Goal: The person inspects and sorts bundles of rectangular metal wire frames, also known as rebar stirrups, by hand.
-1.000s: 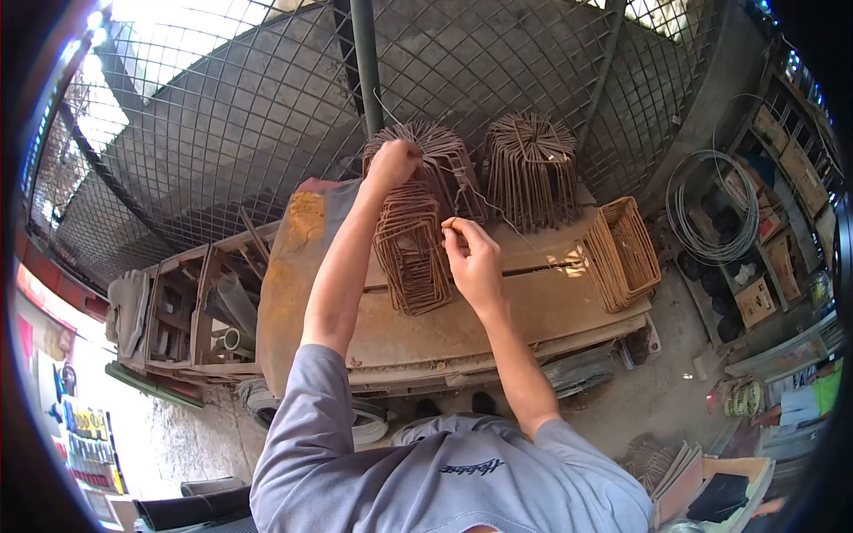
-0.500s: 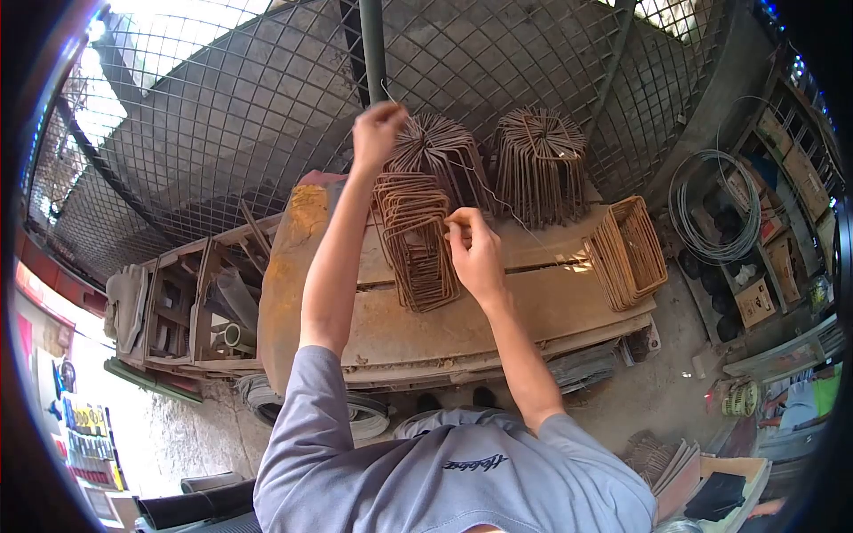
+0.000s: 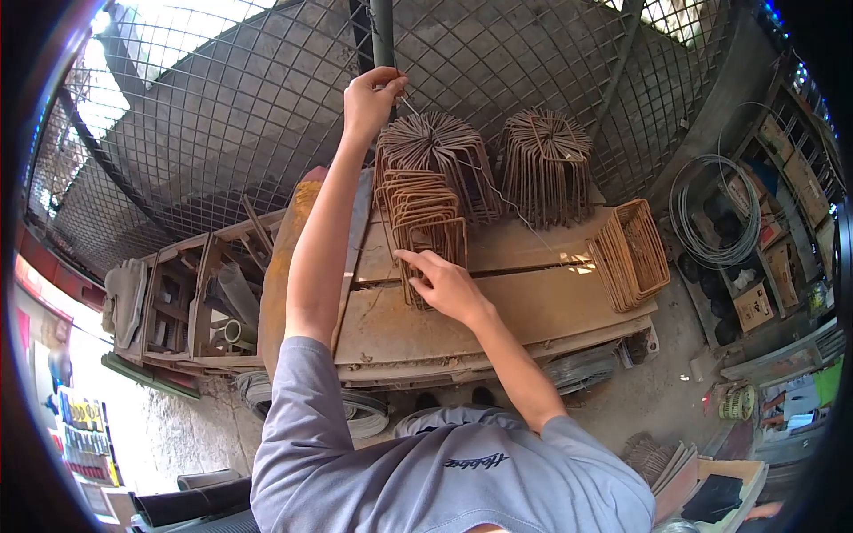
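My left hand (image 3: 371, 108) is raised high, near the green post, its fingers pinched around the end of a thin wire (image 3: 408, 105). My right hand (image 3: 449, 286) reaches over the front of a stack of rusty rectangular rebar stirrups (image 3: 426, 200), index finger stretched out and thumb apart, with the fingertips at the bars. Directly behind this stack stands a round bundle of bent stirrups (image 3: 433, 142). A second round bundle (image 3: 547, 164) is to its right. Another loose wire (image 3: 520, 211) trails between the two bundles onto the wooden table (image 3: 498, 306).
More rusty stirrups (image 3: 629, 255) stand at the table's right end. Wire mesh (image 3: 231, 115) and a green post (image 3: 381, 40) rise behind the table. A coil of wire (image 3: 718, 209) hangs at right. Wooden shelving (image 3: 200, 302) is on the left.
My left hand has moved slightly up and left with the wire. My right hand has come down and left, its pinched fingers now spread at the stirrup stack.
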Demonstrator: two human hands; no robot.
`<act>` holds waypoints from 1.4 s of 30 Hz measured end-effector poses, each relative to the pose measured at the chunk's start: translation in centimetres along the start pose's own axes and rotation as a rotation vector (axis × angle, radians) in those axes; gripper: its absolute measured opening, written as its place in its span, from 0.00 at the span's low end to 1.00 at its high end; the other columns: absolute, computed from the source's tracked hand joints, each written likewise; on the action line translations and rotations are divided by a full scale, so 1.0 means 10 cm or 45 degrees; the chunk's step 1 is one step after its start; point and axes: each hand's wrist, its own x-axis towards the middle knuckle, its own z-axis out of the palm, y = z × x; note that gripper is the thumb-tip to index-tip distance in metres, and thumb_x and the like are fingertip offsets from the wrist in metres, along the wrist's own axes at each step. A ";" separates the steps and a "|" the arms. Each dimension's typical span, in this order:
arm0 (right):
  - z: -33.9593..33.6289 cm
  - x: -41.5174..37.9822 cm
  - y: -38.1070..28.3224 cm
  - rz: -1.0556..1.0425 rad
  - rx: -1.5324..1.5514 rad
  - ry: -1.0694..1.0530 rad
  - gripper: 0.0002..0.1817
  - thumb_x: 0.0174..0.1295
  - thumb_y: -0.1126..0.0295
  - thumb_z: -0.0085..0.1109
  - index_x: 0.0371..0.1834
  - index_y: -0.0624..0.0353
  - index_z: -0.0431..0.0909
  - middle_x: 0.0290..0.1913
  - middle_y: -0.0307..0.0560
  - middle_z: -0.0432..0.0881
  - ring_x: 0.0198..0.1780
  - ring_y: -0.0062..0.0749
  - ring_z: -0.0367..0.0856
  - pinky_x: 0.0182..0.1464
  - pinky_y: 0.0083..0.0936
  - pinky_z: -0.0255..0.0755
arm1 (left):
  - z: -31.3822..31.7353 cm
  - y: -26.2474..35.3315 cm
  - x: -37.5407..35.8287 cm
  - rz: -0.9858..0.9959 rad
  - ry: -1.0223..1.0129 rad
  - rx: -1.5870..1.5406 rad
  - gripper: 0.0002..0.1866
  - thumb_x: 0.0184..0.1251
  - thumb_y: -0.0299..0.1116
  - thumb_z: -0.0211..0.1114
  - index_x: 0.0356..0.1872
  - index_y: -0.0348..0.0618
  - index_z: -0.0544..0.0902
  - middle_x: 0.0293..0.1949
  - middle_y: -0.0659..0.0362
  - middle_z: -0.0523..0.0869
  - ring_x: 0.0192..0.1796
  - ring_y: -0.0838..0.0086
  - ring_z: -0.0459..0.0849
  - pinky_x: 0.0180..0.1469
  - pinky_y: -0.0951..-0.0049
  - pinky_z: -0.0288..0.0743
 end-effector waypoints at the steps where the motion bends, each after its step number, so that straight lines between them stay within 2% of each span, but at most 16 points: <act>1: 0.05 0.02 -0.02 0.003 0.001 -0.002 0.26 0.67 0.73 0.62 0.69 0.41 0.74 0.48 0.46 0.81 0.39 0.39 0.84 0.44 0.35 0.81 | 0.00 -0.01 0.00 -0.005 0.002 -0.020 0.08 0.67 0.27 0.70 0.43 0.34 0.89 0.35 0.57 0.91 0.36 0.77 0.90 0.39 0.76 0.83; 4: 0.09 0.07 -0.02 -0.099 -0.044 0.106 0.19 0.67 0.70 0.65 0.61 0.47 0.80 0.48 0.46 0.81 0.40 0.39 0.85 0.43 0.33 0.82 | -0.01 -0.03 0.00 -0.035 0.000 -0.102 0.08 0.67 0.25 0.69 0.43 0.33 0.89 0.35 0.56 0.91 0.37 0.76 0.90 0.41 0.75 0.84; 6: 0.07 0.12 0.01 -0.196 0.037 0.298 0.13 0.66 0.71 0.65 0.53 0.54 0.84 0.47 0.48 0.81 0.42 0.45 0.86 0.43 0.37 0.81 | -0.03 -0.03 -0.03 -0.032 -0.009 -0.110 0.07 0.68 0.25 0.69 0.43 0.33 0.88 0.35 0.56 0.91 0.37 0.76 0.90 0.42 0.75 0.85; 7: 0.03 0.15 0.02 -0.199 0.037 0.296 0.13 0.66 0.71 0.65 0.53 0.54 0.84 0.47 0.48 0.81 0.42 0.45 0.86 0.43 0.37 0.81 | -0.04 -0.02 -0.04 -0.024 -0.015 -0.119 0.07 0.68 0.25 0.68 0.44 0.33 0.88 0.35 0.56 0.90 0.37 0.75 0.90 0.43 0.75 0.86; 10: -0.19 0.27 0.03 -0.347 0.147 0.666 0.08 0.67 0.73 0.64 0.46 0.62 0.86 0.46 0.48 0.84 0.42 0.40 0.87 0.44 0.33 0.81 | -0.08 -0.07 -0.05 0.032 -0.057 -0.166 0.07 0.69 0.24 0.68 0.43 0.32 0.88 0.36 0.56 0.90 0.38 0.76 0.90 0.45 0.74 0.86; 14: -0.53 0.45 0.00 -0.205 0.186 0.598 0.10 0.69 0.72 0.63 0.47 0.67 0.85 0.42 0.52 0.88 0.43 0.40 0.88 0.46 0.31 0.80 | -0.08 -0.08 -0.11 0.071 -0.132 -0.163 0.07 0.69 0.25 0.68 0.44 0.32 0.87 0.37 0.57 0.90 0.39 0.76 0.90 0.44 0.75 0.86; 15: -0.58 0.51 0.04 -0.204 0.184 0.596 0.10 0.69 0.72 0.63 0.47 0.67 0.85 0.42 0.52 0.88 0.43 0.40 0.88 0.46 0.31 0.80 | -0.07 -0.13 -0.12 0.065 -0.222 -0.207 0.09 0.71 0.26 0.67 0.46 0.33 0.87 0.40 0.57 0.90 0.43 0.75 0.89 0.47 0.74 0.85; 17: -0.67 0.67 0.12 0.015 0.281 0.490 0.11 0.70 0.70 0.63 0.47 0.67 0.85 0.43 0.53 0.88 0.44 0.39 0.88 0.46 0.30 0.80 | -0.06 -0.14 -0.18 0.054 -0.310 -0.251 0.10 0.73 0.28 0.67 0.49 0.33 0.86 0.44 0.57 0.89 0.46 0.74 0.88 0.51 0.73 0.84; 18: -0.68 0.77 0.14 -0.005 0.314 0.508 0.12 0.70 0.68 0.63 0.47 0.67 0.85 0.38 0.50 0.89 0.39 0.32 0.88 0.41 0.27 0.81 | -0.05 -0.11 -0.22 0.086 -0.327 -0.231 0.10 0.73 0.28 0.66 0.49 0.33 0.86 0.44 0.58 0.89 0.47 0.74 0.88 0.51 0.73 0.83; 19: -0.70 0.84 0.16 -0.005 0.314 0.505 0.12 0.70 0.68 0.63 0.47 0.67 0.85 0.38 0.50 0.89 0.39 0.32 0.88 0.41 0.27 0.81 | -0.05 -0.08 -0.24 0.118 -0.344 -0.210 0.10 0.73 0.28 0.66 0.49 0.33 0.86 0.44 0.58 0.89 0.47 0.75 0.88 0.51 0.73 0.83; 21: -0.74 0.95 0.15 0.308 0.592 0.307 0.11 0.70 0.69 0.63 0.46 0.67 0.86 0.34 0.47 0.89 0.33 0.27 0.88 0.37 0.25 0.81 | -0.07 -0.06 -0.26 0.129 -0.349 -0.209 0.10 0.73 0.28 0.66 0.49 0.32 0.86 0.44 0.58 0.89 0.47 0.75 0.88 0.51 0.72 0.83; 22: -0.74 1.02 0.17 0.260 0.490 0.295 0.11 0.70 0.69 0.63 0.46 0.67 0.86 0.33 0.45 0.89 0.29 0.23 0.87 0.34 0.23 0.82 | -0.08 -0.05 -0.27 0.131 -0.341 -0.206 0.10 0.73 0.28 0.66 0.48 0.32 0.86 0.43 0.59 0.89 0.47 0.75 0.88 0.51 0.72 0.83; 25: -0.78 1.15 0.14 0.384 0.475 0.225 0.11 0.70 0.69 0.63 0.46 0.67 0.86 0.33 0.46 0.89 0.29 0.25 0.87 0.34 0.23 0.82 | -0.12 0.00 -0.27 0.140 -0.326 -0.191 0.10 0.73 0.28 0.66 0.48 0.32 0.86 0.42 0.59 0.89 0.47 0.75 0.88 0.51 0.73 0.83; 32: -0.75 1.09 0.36 0.405 0.637 0.285 0.11 0.70 0.70 0.63 0.48 0.66 0.85 0.35 0.46 0.88 0.29 0.25 0.87 0.32 0.23 0.81 | -0.16 -0.08 -0.22 0.111 -0.276 -0.175 0.10 0.73 0.30 0.67 0.48 0.33 0.86 0.40 0.59 0.89 0.45 0.77 0.87 0.50 0.75 0.80; 37: -0.75 0.85 0.26 0.224 0.794 0.212 0.11 0.70 0.68 0.63 0.47 0.64 0.84 0.36 0.43 0.87 0.35 0.21 0.85 0.35 0.20 0.79 | -0.14 -0.04 -0.26 0.138 -0.297 -0.079 0.12 0.74 0.31 0.66 0.49 0.32 0.85 0.42 0.59 0.89 0.47 0.77 0.86 0.51 0.75 0.77; 42: -0.72 0.76 0.30 0.076 0.587 0.240 0.12 0.71 0.65 0.64 0.46 0.64 0.84 0.36 0.40 0.87 0.35 0.18 0.83 0.37 0.20 0.76 | -0.05 -0.04 -0.29 0.267 -0.292 -0.049 0.13 0.74 0.33 0.66 0.49 0.31 0.85 0.39 0.58 0.90 0.44 0.76 0.88 0.50 0.74 0.79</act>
